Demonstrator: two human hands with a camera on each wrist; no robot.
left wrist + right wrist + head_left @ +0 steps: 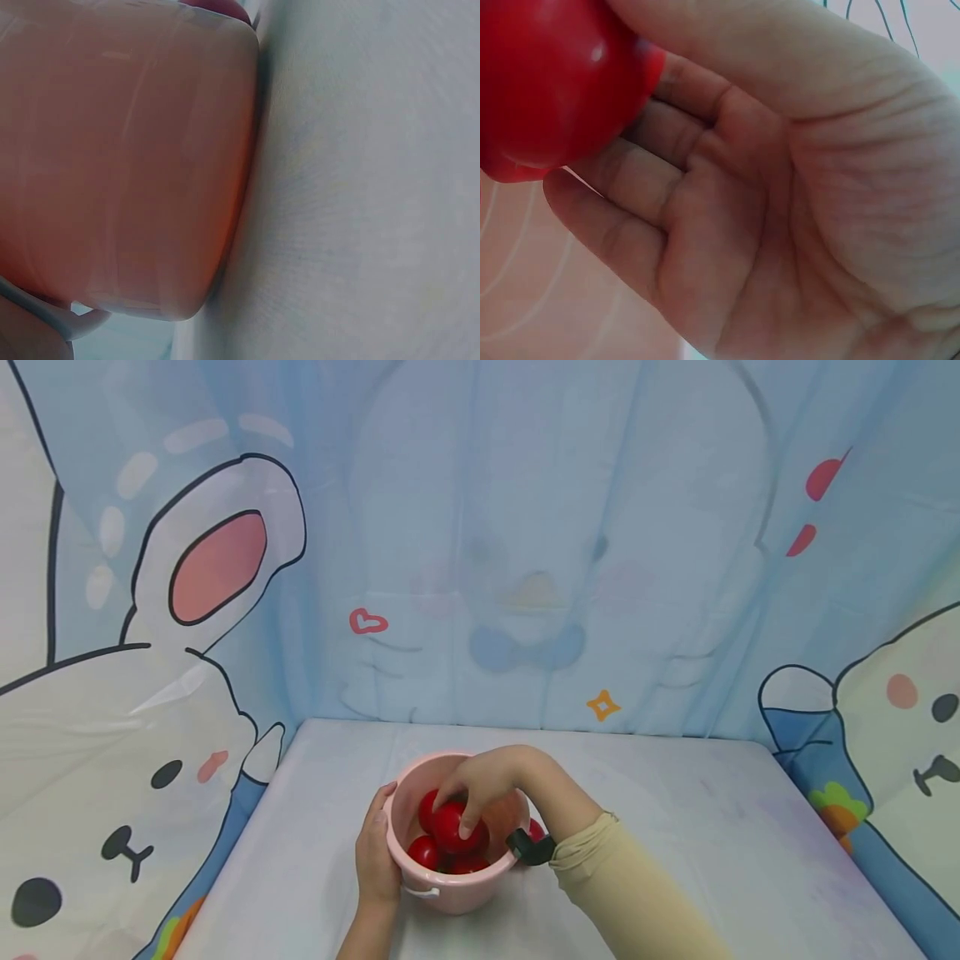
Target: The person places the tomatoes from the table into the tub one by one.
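A pink bucket [454,893] with a white handle stands on the table, several glossy red round fruits [425,852] inside it. My left hand [377,853] grips the bucket's left side near the rim; in the left wrist view its wall [127,157] fills the left half, with part of a finger [30,330] by the handle. Reaching into the bucket from the right, my right hand [483,785] holds one red round fruit [454,827] between thumb and fingers. Close up, that fruit [555,82] looks smooth and shiny, partly covered by the thumb.
Another red fruit [536,831] lies outside the bucket on its right, partly hidden by the wrist and a black strap piece [531,847]. The white-covered table [675,835] extends to both sides. A blue cartoon curtain [540,527] hangs behind and along the sides.
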